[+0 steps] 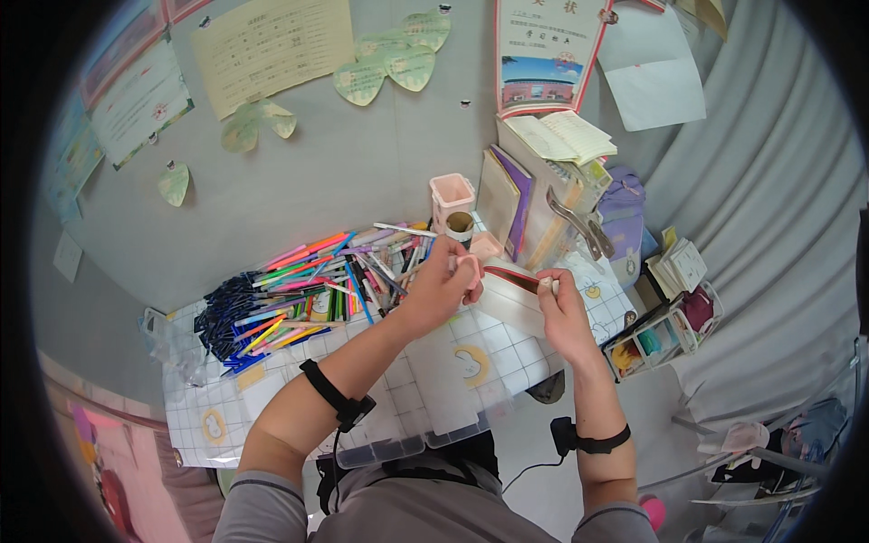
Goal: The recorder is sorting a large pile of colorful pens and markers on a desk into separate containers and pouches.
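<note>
My left hand (445,285) holds a small pink item (470,269) between thumb and fingers, over the left end of a white pencil case (509,298). The case has a red-edged zip opening that stands open. My right hand (562,309) grips the right end of the case near its opening. To the left lies a large heap of pens, markers and coloured pencils (339,282) on the grid-patterned table cover (400,370). Behind my left hand stand a pink pen holder (451,193) and a dark-rimmed round container (459,224).
Books and folders (529,197) stand at the back right with an open notebook (563,134) on top. A purple bag (621,210) and a wire rack (672,332) are further right. Clear plastic packaging (176,353) lies at the table's left end.
</note>
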`<state>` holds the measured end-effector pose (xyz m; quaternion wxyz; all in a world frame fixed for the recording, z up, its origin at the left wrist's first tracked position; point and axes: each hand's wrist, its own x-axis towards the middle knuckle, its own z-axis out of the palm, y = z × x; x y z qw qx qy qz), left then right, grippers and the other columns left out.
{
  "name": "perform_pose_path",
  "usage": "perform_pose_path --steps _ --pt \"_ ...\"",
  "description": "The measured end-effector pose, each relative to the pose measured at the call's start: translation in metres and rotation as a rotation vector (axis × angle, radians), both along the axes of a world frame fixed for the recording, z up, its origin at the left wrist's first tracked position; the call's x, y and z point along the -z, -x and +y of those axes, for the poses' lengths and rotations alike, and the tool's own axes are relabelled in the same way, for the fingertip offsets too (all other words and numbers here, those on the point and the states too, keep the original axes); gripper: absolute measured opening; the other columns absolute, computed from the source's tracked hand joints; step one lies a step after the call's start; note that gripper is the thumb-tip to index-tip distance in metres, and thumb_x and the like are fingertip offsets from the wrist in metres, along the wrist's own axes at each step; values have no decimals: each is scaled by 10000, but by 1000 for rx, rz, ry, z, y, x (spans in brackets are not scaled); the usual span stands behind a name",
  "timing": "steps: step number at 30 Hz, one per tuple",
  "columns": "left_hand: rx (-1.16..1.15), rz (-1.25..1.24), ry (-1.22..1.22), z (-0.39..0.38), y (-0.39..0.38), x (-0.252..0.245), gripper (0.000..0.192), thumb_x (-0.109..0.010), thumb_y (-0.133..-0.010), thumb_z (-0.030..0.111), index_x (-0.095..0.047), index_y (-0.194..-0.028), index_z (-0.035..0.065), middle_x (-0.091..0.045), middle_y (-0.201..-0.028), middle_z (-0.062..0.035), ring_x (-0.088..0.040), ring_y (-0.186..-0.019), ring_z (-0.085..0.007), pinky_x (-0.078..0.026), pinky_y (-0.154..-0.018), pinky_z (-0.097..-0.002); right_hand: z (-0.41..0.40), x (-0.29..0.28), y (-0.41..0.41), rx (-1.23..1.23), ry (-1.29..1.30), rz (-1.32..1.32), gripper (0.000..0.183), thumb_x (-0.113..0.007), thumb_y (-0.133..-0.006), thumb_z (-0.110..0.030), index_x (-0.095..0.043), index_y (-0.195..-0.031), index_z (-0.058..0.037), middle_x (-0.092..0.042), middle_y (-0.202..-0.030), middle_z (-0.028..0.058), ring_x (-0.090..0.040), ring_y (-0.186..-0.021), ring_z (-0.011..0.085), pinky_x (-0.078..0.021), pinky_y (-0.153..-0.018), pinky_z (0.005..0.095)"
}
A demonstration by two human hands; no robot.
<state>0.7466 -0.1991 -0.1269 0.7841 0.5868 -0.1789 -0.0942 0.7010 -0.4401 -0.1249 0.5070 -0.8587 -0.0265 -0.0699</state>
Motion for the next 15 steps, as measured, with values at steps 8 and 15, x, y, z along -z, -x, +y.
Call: perform_pose_path --steps 8,15 --pt "-85 -403 -449 -40 6 13 184 -534 -1120 155 -514 -1235 12 -552 -1145 -93 -542 -1090 -181 -447 -987 -319 -39 25 0 118 44 -189 270 -495 -1161 -237 -545 -1310 -18 -680 -1022 116 -640 -908 205 -521 -864 362" --pt "-102 -401 -404 -51 -2 27 223 -517 -1066 93 -488 -1259 -16 -554 -1183 -231 -544 -1159 -347 -418 -1062 -435 -26 22 7 72 356 -350 205 -517 -1096 -78 -580 -1262 25 -675 -1121 235 -662 -1061 420 -527 -943 476"
